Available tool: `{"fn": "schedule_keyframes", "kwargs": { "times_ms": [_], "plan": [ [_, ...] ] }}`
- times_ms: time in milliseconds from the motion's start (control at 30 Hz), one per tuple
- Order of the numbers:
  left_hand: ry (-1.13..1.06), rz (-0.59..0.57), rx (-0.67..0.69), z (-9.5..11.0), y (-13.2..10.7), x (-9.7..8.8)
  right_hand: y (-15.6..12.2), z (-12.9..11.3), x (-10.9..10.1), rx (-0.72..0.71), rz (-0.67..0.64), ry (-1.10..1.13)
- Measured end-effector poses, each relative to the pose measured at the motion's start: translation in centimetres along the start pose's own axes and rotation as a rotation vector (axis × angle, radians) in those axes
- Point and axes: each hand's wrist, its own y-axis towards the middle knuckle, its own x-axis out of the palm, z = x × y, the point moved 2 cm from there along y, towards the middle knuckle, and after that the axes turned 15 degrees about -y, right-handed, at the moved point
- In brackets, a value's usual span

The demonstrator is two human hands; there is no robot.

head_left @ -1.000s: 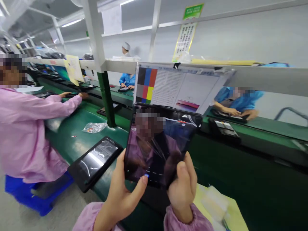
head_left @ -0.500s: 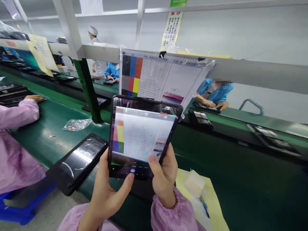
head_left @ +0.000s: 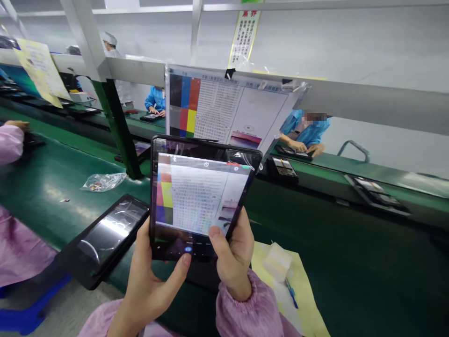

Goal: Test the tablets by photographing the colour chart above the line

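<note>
Both of my hands hold a black tablet (head_left: 191, 201) up in front of me, its camera view lit on the screen. My left hand (head_left: 154, 276) grips its lower left edge, the thumb near the blue shutter button at the bottom. At the lower right edge, my right hand (head_left: 233, 252) is closed round the tablet with the thumb on the screen. Behind it hangs a printed test chart (head_left: 217, 103) with colour blocks and rows of text; part of this shows on the screen.
Another black tablet (head_left: 112, 234) lies at the left edge of the green bench (head_left: 336, 262). Near it is a clear plastic bag (head_left: 104, 181). Yellow paper (head_left: 308, 299) with a blue pen (head_left: 292, 294) lies right. A co-worker's pink sleeve (head_left: 10, 142) shows left; people in blue (head_left: 308, 133) work opposite.
The view has shifted slightly, so most things sit further left. The text on the tablet's screen looks sharper. The co-worker's arm at the left has drawn back. My grip looks the same.
</note>
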Motion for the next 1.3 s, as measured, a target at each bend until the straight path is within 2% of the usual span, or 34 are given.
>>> {"fn": "schedule_keyframes", "kwargs": {
  "times_ms": [200, 367, 567, 733, 1067, 1300],
  "plan": [
    [0.016, -0.074, 0.054, -1.1, 0.1, -1.0, 0.0, 0.0, 0.0, -0.006, 0.000, 0.003],
    [-0.017, -0.026, -0.016, -0.7, -0.1, -0.6, 0.0, -0.3, -0.1, -0.003, 0.007, -0.006],
    [-0.035, 0.010, -0.037, 0.2, -0.2, 0.0, 0.0, -0.5, -0.2, 0.030, 0.025, -0.082],
    [-0.026, -0.042, -0.028, 0.0, -0.2, -0.3, 0.1, -0.7, -0.1, 0.030, 0.026, -0.084],
    [-0.060, -0.014, -0.085, -0.2, -0.4, -0.2, 0.1, -0.8, 0.0, 0.043, 0.019, -0.060],
    [-0.036, -0.007, -0.076, -0.2, -0.3, -0.4, 0.1, -0.7, -0.1, 0.051, 0.004, -0.090]
  ]
}}
